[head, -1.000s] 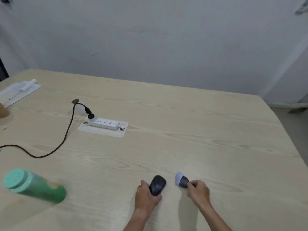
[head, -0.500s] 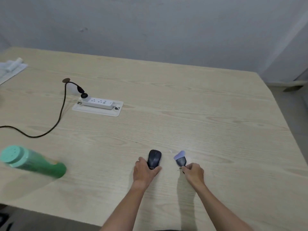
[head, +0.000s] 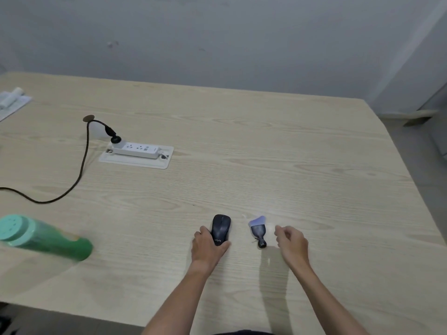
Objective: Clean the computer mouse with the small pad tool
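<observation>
A black computer mouse (head: 220,227) lies on the light wooden table (head: 266,165) near its front edge. My left hand (head: 208,247) rests on the mouse's near end, thumb and fingers around its sides. Just to the right lies the small pad tool (head: 258,229), dark with a pale lilac pad at its far end and a round knob at its near end. My right hand (head: 291,243) hovers a short gap to the right of the tool, fingers loosely curled, touching nothing.
A green bottle with a mint cap (head: 41,236) lies on its side at the left front. A white power strip (head: 136,151) on a white plate sits mid-left, its black cable (head: 79,170) looping left. White papers (head: 11,102) lie at the far left.
My right hand has let go of the pad tool and drawn away to the right; the tool now lies on the table. The left hand stays on the mouse.
</observation>
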The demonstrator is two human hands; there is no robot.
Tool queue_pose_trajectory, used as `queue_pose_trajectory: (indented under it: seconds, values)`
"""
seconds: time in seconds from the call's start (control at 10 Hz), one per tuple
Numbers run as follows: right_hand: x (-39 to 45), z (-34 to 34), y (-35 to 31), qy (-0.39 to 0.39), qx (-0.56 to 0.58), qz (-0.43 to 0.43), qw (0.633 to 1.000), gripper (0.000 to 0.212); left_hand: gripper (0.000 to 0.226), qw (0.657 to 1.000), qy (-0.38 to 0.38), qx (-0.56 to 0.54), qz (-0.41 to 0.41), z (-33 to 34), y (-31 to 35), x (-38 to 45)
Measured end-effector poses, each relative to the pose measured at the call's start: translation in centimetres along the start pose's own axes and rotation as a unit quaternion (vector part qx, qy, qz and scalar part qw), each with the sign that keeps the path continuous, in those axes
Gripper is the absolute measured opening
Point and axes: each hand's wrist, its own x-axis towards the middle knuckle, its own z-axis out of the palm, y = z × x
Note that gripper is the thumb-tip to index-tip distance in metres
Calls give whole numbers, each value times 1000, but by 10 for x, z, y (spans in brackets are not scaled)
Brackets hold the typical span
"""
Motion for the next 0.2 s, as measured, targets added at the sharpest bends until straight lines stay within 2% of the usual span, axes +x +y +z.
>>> queue_pose_trajectory:
  seconds: [0.2]
  values:
    - [-14, -57, -53, 89, 105, -102, 985, 31, 70, 1000, -6, 13, -12, 2, 4, 1]
